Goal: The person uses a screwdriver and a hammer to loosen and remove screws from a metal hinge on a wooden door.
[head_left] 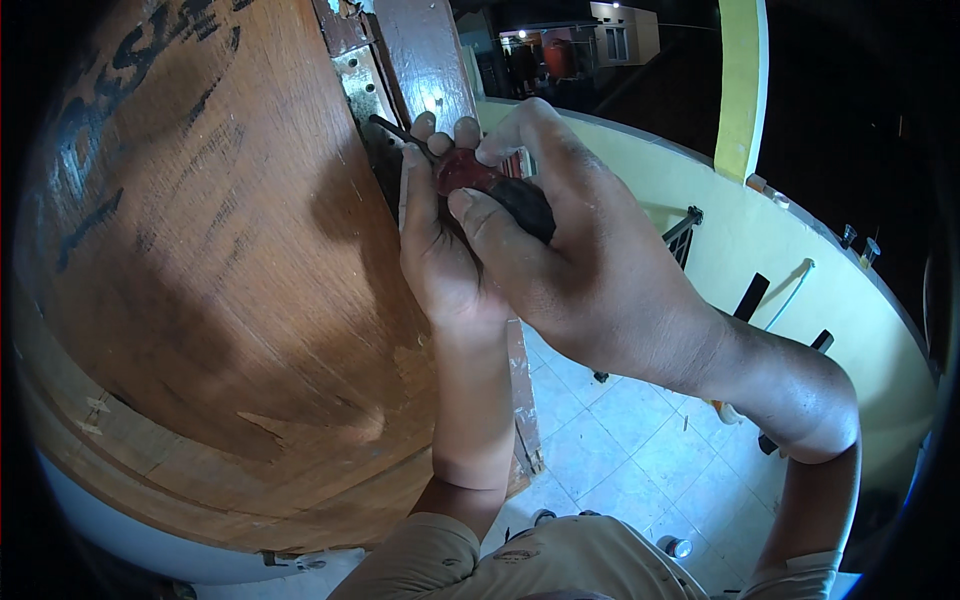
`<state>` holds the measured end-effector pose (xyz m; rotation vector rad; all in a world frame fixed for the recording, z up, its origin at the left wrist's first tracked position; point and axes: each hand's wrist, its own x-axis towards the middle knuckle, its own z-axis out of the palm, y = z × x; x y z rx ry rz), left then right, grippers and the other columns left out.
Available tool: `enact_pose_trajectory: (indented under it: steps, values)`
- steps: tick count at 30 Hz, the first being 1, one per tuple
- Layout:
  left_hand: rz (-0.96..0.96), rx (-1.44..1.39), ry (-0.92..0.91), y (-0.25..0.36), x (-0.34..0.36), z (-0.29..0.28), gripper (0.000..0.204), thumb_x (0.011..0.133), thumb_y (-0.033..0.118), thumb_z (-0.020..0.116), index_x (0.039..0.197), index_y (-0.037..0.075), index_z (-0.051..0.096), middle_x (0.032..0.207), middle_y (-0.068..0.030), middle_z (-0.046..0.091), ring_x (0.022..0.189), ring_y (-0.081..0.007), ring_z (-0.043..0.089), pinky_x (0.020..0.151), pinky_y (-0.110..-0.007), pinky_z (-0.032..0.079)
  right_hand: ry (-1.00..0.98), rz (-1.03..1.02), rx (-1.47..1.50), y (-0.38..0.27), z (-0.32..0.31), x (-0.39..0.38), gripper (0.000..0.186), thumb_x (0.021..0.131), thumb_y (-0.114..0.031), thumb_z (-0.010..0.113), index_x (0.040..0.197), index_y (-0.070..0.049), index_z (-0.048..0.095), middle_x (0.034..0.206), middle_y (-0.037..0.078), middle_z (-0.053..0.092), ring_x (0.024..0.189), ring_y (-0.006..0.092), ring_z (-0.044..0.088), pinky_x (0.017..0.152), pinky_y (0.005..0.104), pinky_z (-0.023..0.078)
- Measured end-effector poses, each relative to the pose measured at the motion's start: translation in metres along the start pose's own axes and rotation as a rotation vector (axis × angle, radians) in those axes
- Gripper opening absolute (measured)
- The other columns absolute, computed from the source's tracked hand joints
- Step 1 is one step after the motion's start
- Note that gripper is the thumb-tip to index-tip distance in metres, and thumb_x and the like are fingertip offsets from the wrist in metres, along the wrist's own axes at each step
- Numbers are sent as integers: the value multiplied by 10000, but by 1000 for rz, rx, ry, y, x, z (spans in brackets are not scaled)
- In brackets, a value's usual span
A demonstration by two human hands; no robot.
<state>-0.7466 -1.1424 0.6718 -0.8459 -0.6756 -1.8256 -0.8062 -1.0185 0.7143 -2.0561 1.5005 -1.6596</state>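
Both hands on one screwdriver; right hand wrapped shut around its red-and-black handle from above, left hand closed beneath, fingers steadying the dark shaft; tip sits at the metal hinge on the edge of the wooden door, beside the door frame; looks like a hinge screw being driven or backed out; next turn wants firm axial pressure, tip seated square; tiled floor below.
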Motion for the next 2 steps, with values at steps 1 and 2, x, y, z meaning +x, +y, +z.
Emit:
enact_pose_trajectory:
  steps: [1,2]
  values:
    - [7,-52,-20,-2,3,-7,307,1106,240,444,1328,47,531,1149,-72,624,1152,-229,604,1023,-395,524,-1,13,-25,-3,1,2,307,996,-96,602,1243,16,458,1087,199,648,994,175,664,833,315,535]
    - [1,-56,-22,-2,4,-8,307,1106,240,444,1328,47,531,1149,-72,624,1152,-229,604,1023,-395,524,5,14,-28,-2,1,3,307,996,-96,602,1243,16,458,1087,199,648,994,175,664,833,315,535]
